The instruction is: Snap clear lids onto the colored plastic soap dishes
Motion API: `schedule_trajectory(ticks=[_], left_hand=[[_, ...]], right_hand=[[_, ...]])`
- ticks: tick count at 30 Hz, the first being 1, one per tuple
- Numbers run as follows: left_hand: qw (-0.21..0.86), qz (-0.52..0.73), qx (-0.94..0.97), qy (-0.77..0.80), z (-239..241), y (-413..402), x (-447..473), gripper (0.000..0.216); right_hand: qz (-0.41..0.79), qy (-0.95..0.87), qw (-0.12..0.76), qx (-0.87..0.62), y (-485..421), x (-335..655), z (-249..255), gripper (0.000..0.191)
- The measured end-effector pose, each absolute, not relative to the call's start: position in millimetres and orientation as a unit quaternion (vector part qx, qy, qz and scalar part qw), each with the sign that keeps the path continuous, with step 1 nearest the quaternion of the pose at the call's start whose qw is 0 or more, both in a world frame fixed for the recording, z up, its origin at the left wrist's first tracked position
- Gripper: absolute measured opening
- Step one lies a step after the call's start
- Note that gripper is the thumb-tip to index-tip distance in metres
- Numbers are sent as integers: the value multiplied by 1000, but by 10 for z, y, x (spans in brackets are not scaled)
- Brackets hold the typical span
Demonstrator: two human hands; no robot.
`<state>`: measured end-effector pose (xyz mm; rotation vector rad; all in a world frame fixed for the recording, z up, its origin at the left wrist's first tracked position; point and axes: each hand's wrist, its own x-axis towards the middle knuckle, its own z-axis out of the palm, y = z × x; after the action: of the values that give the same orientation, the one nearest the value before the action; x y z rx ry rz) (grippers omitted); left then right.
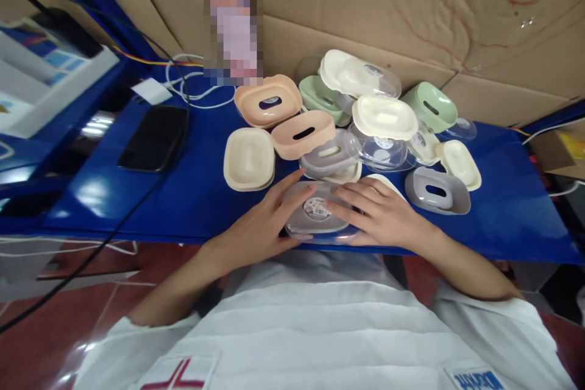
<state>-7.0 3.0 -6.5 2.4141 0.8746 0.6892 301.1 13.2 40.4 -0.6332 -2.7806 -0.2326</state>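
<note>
At the table's front edge, a clear plastic cover with a round label [317, 209] lies flat between both my hands. My left hand [262, 222] grips its left side, thumb near the front rim and fingers along the back. On the right side, my right hand [381, 213] has its fingers over the top and its thumb low at the front. Just behind are a grey slotted piece [326, 158] and a cream piece [386, 184], partly hidden by my right hand. What sits under the cover is hard to make out.
Behind my hands are peach slotted holders [304, 134], a cream tray [249, 158], green holders [432, 106], clear covers [379, 149] and a grey holder [439, 192]. A black phone [153, 137] and a dark cable lie left on the blue table [192, 207]. Cardboard [320, 0] stands behind.
</note>
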Motion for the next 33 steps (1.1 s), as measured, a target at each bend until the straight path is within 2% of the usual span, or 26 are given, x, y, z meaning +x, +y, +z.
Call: schedule_trajectory(ticks=[2, 3, 12, 17, 27, 30, 33], left_hand=[[245, 254, 881, 314, -59, 29, -64, 103], [249, 257, 881, 310, -57, 30, -62, 105], [285, 261, 865, 321, -37, 63, -69, 88], [256, 243, 888, 296, -39, 65, -66, 106], [186, 261, 907, 274, -11, 48, -38, 90], [192, 256, 907, 274, -13, 55, -43, 90], [202, 255, 905, 273, -22, 49, -74, 94]], right_hand=[[-55, -964, 127, -225, 144, 3008, 399, 80], [-45, -964, 126, -230, 151, 3006, 389, 83], [2, -954, 153, -258, 115, 2973, 233, 55], [33, -966, 134, -220, 128, 2950, 226, 72], [6, -965, 157, -209, 83, 2969, 139, 96], [23, -966, 143, -216, 88, 2961, 130, 94], [28, -966, 135, -219, 94, 2937, 167, 83]])
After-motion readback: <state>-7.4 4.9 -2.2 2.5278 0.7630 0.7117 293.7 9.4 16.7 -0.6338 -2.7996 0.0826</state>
